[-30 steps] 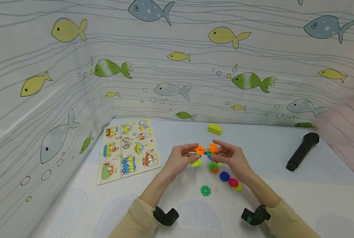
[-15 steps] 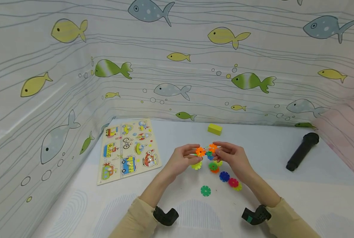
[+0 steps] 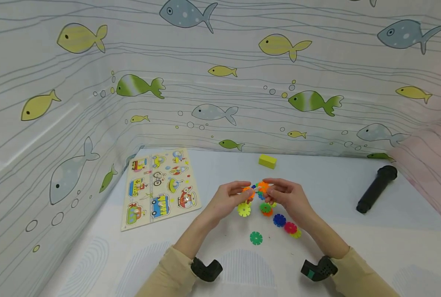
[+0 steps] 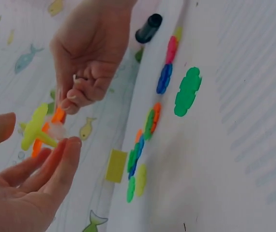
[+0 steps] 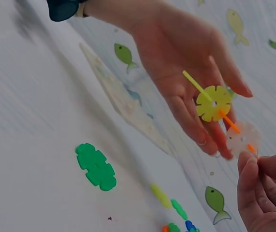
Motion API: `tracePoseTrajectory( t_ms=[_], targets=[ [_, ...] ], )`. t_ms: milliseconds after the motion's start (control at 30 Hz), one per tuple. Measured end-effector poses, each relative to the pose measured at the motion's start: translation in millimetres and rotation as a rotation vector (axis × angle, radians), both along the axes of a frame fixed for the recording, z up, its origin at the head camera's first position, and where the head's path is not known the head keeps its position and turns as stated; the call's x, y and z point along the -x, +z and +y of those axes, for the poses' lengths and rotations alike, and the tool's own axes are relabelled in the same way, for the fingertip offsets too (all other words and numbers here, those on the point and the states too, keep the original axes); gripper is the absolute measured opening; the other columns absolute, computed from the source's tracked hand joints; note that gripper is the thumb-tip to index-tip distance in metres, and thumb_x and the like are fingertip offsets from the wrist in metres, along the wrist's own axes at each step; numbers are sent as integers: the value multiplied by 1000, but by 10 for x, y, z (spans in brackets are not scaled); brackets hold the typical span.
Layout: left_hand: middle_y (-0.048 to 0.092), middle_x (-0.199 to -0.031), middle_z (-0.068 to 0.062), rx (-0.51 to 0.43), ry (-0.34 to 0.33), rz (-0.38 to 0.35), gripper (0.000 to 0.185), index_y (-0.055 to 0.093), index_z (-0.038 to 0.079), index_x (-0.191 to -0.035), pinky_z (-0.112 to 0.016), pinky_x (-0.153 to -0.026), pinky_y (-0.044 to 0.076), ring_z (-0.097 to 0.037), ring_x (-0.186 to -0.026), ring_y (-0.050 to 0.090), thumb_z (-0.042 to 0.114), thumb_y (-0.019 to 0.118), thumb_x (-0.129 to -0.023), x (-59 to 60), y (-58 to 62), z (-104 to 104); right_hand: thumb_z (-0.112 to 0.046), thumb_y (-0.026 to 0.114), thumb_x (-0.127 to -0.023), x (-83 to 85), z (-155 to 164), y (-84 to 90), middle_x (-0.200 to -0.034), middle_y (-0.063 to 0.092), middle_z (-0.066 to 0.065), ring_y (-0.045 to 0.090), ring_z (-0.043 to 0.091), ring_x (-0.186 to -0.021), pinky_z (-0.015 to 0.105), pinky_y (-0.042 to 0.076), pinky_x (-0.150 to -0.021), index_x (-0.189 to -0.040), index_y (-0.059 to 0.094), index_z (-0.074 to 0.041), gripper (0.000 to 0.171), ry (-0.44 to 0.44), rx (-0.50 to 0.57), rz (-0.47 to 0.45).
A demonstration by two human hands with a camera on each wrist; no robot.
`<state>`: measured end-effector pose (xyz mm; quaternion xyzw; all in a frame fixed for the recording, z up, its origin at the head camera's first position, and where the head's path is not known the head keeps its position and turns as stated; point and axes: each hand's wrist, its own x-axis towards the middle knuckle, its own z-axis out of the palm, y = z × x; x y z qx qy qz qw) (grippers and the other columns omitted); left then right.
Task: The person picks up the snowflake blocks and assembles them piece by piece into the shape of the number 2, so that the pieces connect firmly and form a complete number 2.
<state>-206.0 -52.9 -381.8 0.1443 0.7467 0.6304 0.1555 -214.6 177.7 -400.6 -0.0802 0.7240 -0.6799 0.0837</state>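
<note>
Right hand [image 3: 285, 196] pinching linked slotted discs [image 5: 230, 122]; left hand [image 3: 226, 197], thumb and fingers wide apart, flanking their yellow disc [image 5: 206, 108].

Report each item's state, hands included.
Joined discs: slotted together, held up
Left hand: thumb apart from fingers
Right hand: pinching joined discs
Single green disc: lying flat, unattached
Other discs: lying in groups
Yellow block: untouched
Puzzle board: lying flat
Black cylinder: on its side

Both forearms [image 3: 192, 240] angle inward, the left hand [image 3: 225, 201] loosely spread, the right hand [image 3: 289, 196] curled into a pinch.
</note>
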Motion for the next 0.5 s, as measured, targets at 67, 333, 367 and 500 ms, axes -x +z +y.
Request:
tracePoseTrajectory(
  t_ms=[67, 333, 367, 500],
  targets=[
    [68, -125, -14, 6, -8, 0, 46, 55, 7, -141, -43, -103, 49, -22, -107, 68, 31, 59, -101, -3, 0, 5, -15, 60, -100, -6, -6, 0, -91, 72, 2, 69, 25, -85, 29, 58, -84, -137, 56, 0, 40, 15, -19, -5],
    [64, -133, -15, 4, -55, 12, 44, 55, 7, -142, -42, -106, 48, -27, -118, 64, 25, 59, -102, -15, -12, 28, -19, 62, -100, -41, -40, 9, -99, 72, 9, 71, 22, -86, 28, 58, -85, -136, 56, 1, 42, 100, -80, -12],
    [64, -133, -15, 3, -58, 17, 43, 55, 7, -142, -42, -106, 48, -27, -119, 64, 24, 58, -102, -13, -17, 29, -19, 62, -100, -43, -44, 9, -99, 72, 9, 71, 20, -85, 28, 58, -85, -136, 57, 0, 42, 102, -84, -15],
    [65, -130, -14, 7, -54, 24, 41, 57, 7, -140, -40, -103, 50, -26, -118, 64, 22, 58, -102, -5, -32, 31, -19, 62, -100, -43, -48, -5, -99, 72, 9, 71, 22, -86, 29, 58, -85, -136, 58, -2, 40, 102, -94, -18]
  ],
)
